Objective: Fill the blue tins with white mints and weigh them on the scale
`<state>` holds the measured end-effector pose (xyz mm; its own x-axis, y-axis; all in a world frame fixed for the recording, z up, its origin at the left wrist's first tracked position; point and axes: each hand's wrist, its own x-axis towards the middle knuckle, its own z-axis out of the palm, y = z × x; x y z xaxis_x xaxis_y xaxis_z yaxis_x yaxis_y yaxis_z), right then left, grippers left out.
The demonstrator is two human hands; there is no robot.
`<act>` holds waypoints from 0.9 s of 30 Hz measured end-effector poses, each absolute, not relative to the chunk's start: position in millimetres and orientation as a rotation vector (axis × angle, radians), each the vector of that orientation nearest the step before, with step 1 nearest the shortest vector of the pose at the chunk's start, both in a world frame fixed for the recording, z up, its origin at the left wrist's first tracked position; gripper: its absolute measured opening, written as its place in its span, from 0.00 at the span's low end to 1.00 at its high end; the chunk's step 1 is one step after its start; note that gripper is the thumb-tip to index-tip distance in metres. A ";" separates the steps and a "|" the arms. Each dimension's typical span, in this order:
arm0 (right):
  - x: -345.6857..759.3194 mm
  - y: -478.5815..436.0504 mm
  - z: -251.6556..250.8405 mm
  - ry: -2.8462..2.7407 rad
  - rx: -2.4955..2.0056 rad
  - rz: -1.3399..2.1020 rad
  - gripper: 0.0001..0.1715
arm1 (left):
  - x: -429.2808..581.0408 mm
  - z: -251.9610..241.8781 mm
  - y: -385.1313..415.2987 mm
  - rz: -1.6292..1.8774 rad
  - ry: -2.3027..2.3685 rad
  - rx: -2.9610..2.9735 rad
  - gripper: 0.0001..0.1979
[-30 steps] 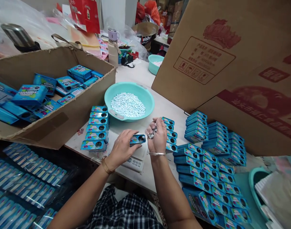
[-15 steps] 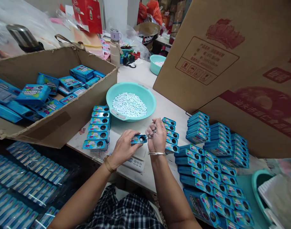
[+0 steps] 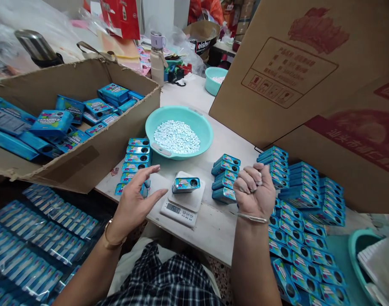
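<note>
On a white digital kitchen scale (image 3: 188,204) stands one blue candy tin (image 3: 183,187), with the dark round hole in its top facing up. To its left, my left hand (image 3: 132,202) is apart from the tin, thumb and fingers spread with nothing between them. My right hand (image 3: 255,191) is turned palm up with its fingers curled closed around small white candies; a bit of white shows at the fingertips. It is right of a short row of tins (image 3: 225,178). Beyond the scale sits a turquoise bowl (image 3: 207,127) holding many white candies (image 3: 177,137).
Another row of tins (image 3: 137,157) stands left of the bowl. A cardboard box (image 3: 124,136) of loose tins fills the left. Stacked tins (image 3: 298,185) and a large carton (image 3: 277,114) occupy the right. A bottle (image 3: 157,63) stands behind.
My left hand has let go of the tin, now on the scale, and moved left with fingers spread. My right fist has moved right, away from the tin's opening.
</note>
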<state>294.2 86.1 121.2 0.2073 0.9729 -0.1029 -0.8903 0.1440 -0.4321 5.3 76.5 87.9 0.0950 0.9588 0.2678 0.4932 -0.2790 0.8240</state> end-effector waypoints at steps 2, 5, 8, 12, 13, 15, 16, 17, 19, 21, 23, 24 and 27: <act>299.7 77.4 119.3 -0.205 -0.446 1.357 0.11 | 3.4 83.7 73.8 1.112 1.428 1.835 0.23; 304.9 66.3 115.1 -0.189 -0.449 1.361 0.10 | 4.0 82.0 71.7 1.115 1.437 1.891 0.19; 308.0 58.4 112.1 -0.179 -0.469 1.371 0.07 | 7.1 85.9 72.5 1.094 1.452 2.008 0.15; 306.2 53.9 109.1 -0.152 -0.467 1.397 0.06 | 17.8 89.9 79.1 1.032 1.379 2.178 0.13; 304.7 53.5 108.3 -0.144 -0.462 1.408 0.06 | 21.7 90.3 81.7 0.993 1.361 2.223 0.12; 301.0 53.2 106.5 -0.134 -0.450 1.434 0.06 | 30.3 91.2 87.5 0.878 1.344 2.317 0.12; 299.1 53.2 105.5 -0.128 -0.445 1.447 0.06 | 34.6 91.8 90.5 0.804 1.343 2.366 0.12; 297.3 53.1 104.4 -0.121 -0.440 1.459 0.06 | 38.7 92.4 93.3 0.724 1.343 2.416 0.12; 294.7 52.9 101.8 -0.104 -0.429 1.477 0.06 | 45.3 93.4 98.1 0.576 1.345 2.507 0.11; 293.1 52.3 98.5 -0.080 -0.419 1.490 0.06 | 49.4 93.4 101.6 0.456 1.349 2.587 0.11; 291.7 51.0 94.0 -0.047 -0.400 1.506 0.06 | 51.3 92.7 104.0 0.372 1.360 2.651 0.13; 290.6 50.2 91.3 -0.022 -0.384 1.519 0.06 | 51.9 92.7 104.9 0.345 1.369 2.674 0.13; 283.6 48.6 81.3 0.088 -0.338 1.579 0.07 | 58.3 98.6 105.2 0.397 1.405 2.672 0.14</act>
<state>283.6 48.6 81.3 -0.0003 0.9635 -0.2679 -0.9873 -0.0429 -0.1532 58.3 105.2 98.6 0.5414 0.8205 0.1836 0.7952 -0.5706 0.2050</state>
